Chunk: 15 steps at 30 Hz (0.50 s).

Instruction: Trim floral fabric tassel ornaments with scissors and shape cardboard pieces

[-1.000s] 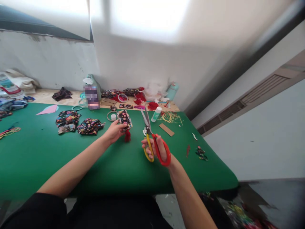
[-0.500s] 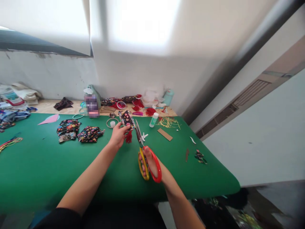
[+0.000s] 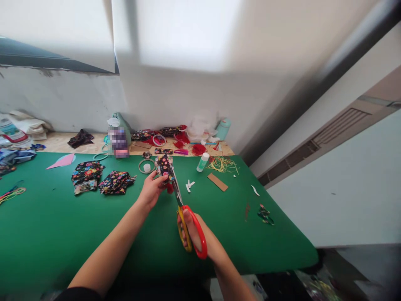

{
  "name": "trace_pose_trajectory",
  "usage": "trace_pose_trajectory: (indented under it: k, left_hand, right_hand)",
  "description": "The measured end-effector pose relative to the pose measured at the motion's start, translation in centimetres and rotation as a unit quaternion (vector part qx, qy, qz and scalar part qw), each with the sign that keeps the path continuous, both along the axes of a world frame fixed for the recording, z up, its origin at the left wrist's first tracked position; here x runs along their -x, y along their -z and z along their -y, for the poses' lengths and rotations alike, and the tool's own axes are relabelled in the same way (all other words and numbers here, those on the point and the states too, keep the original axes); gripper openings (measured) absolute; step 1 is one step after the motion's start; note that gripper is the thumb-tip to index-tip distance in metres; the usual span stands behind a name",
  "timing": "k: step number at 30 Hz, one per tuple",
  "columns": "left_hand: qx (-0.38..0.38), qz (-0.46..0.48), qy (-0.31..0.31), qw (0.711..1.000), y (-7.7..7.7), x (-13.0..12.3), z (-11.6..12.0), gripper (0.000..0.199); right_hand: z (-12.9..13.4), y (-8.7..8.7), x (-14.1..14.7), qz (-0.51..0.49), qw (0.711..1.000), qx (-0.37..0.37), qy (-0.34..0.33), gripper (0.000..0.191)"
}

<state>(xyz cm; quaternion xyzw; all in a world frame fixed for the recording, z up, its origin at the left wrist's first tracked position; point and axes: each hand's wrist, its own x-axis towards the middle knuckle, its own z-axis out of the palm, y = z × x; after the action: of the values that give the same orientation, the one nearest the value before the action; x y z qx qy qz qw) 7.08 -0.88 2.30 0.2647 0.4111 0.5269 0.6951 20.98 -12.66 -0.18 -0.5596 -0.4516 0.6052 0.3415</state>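
Note:
My left hand point(image 3: 151, 189) pinches a small black floral fabric piece point(image 3: 165, 166) near the middle of the table. Just beneath it a red tassel point(image 3: 170, 188) shows, partly hidden by the fingers and the blades. My right hand point(image 3: 191, 225) is wrapped round the handles of large scissors point(image 3: 177, 194), one loop yellow and one red. The blades point away from me and lie along the right edge of the fabric, nearly closed. Whether they are biting into the cloth I cannot tell. White scraps point(image 3: 189, 185) lie to the right of the blades.
The green table point(image 3: 125, 234) carries two floral fabric piles point(image 3: 87, 175) at left. A glue stick point(image 3: 203, 162), yellow strands point(image 3: 224, 164) and a cardboard strip point(image 3: 217, 182) lie to the right. A tape roll point(image 3: 140, 168) is behind my left hand. Several supplies line the wooden strip point(image 3: 59, 144) by the wall.
The scissors have come slightly left and nearer to me, and their blades have closed further along the fabric. The tassel is now more covered. The camera view has shifted a little.

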Motion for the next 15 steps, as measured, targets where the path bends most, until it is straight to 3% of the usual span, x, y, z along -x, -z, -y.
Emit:
trace_pose_trajectory:
  k: [15]
  left_hand:
    - [0.031,0.001,0.017,0.999,-0.33,0.10,-0.21,0.034]
  right_hand:
    - [-0.10,-0.34,0.57,0.008,1.000,0.009,-0.003,0.072]
